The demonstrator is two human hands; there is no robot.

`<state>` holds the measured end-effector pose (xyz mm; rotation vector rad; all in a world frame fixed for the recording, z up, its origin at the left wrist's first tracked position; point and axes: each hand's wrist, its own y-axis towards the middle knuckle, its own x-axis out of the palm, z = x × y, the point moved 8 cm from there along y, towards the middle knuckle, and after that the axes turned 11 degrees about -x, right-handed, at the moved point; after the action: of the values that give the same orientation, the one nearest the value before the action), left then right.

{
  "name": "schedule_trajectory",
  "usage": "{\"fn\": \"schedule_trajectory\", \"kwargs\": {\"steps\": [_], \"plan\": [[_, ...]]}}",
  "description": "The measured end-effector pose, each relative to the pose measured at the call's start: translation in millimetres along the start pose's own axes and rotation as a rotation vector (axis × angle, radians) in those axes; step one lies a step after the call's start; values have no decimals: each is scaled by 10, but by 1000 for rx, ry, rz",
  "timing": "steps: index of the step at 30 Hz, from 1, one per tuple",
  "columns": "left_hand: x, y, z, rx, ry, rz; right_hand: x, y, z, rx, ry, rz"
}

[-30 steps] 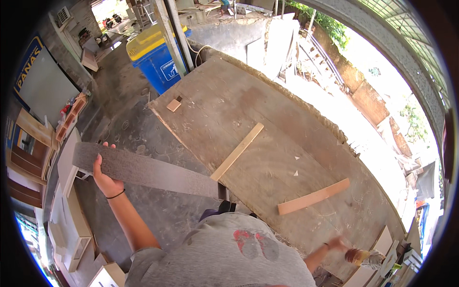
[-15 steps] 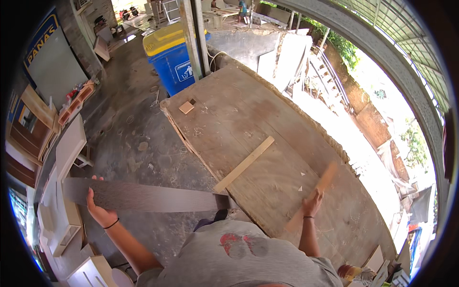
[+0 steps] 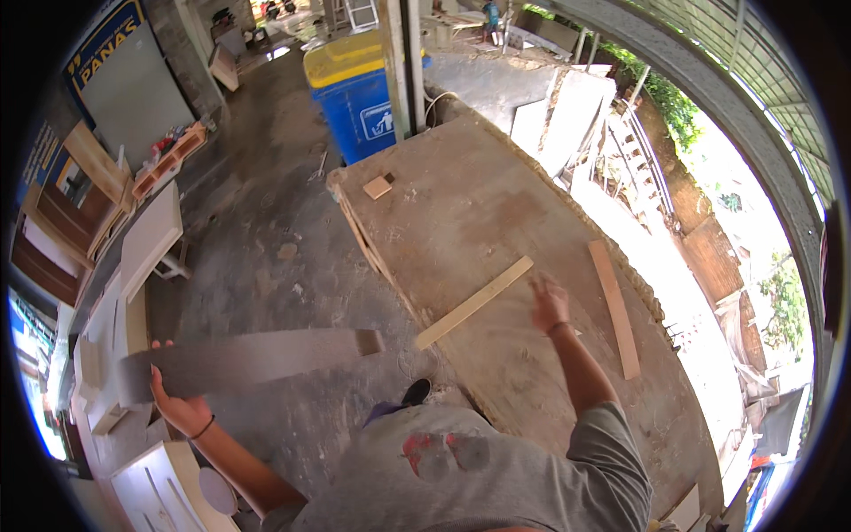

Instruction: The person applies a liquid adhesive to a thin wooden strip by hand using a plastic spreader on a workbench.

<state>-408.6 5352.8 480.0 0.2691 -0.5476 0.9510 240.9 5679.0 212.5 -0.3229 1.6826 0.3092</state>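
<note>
My left hand (image 3: 180, 410) is closed round the near-left end of a long, flat, dark grey-brown board (image 3: 275, 356), its thumb across the face. The board reaches out over the floor, its far end pointing towards the worktable (image 3: 470, 191). My right hand (image 3: 550, 303) is empty above the table, fingers apart and slightly blurred. Closest to its fingers is the tip of a pale wooden strip (image 3: 476, 301), which lies aslant with its lower end at the table's near edge. A reddish-brown wooden strip (image 3: 613, 310) lies by itself towards the table's right edge.
A small wooden block (image 3: 378, 187) sits at the table's far left corner. Behind it stand a blue bin with a yellow lid (image 3: 355, 102) and a metal post (image 3: 403, 80). Pale furniture panels (image 3: 152, 239) line the left. A person (image 3: 490, 19) is far off.
My right hand has let go of the reddish-brown strip, now lying on the table's right, and moved up and left towards the pale strip. The grey-brown board's far end has swung away from the table edge.
</note>
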Motion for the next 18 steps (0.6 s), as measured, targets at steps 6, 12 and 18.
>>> {"fn": "schedule_trajectory", "kwargs": {"steps": [6, 12, 18], "plan": [[248, -33, 269, 87, 119, -69, 429, 440, -1201, -405, -95, -226], [324, -233, 402, 110, 74, -102, -74, 513, -983, -314, -27, -215], [626, -331, 474, 138, 59, -90, -647, 12, 789, 161, -118, -35]]}}
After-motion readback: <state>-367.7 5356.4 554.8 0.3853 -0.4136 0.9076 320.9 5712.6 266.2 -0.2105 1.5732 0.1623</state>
